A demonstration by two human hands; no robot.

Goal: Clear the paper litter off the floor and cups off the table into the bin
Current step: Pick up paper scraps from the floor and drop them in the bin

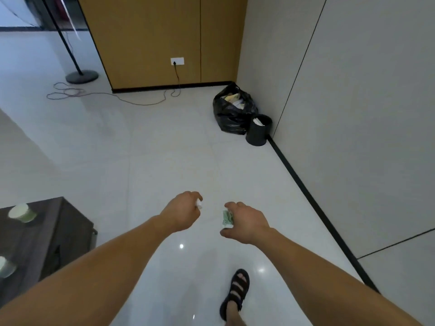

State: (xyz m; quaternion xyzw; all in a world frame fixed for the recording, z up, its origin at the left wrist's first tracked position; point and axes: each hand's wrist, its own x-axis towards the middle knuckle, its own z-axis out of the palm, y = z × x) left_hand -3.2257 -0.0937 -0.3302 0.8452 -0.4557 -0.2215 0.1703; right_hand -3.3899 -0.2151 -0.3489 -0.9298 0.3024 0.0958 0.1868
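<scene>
Both my arms reach forward over the white floor. My left hand grips a small white paper wad, mostly hidden in the fist. My right hand holds a crumpled green-and-white paper between thumb and fingers. The small black bin, with white paper inside, stands far ahead against the right wall. Two pale green cups stand on the dark table at the lower left.
A stuffed black rubbish bag sits just left of the bin in the corner. A thin cable trails across the floor from a wall socket. A black stand with round base is far left. My sandalled foot steps forward.
</scene>
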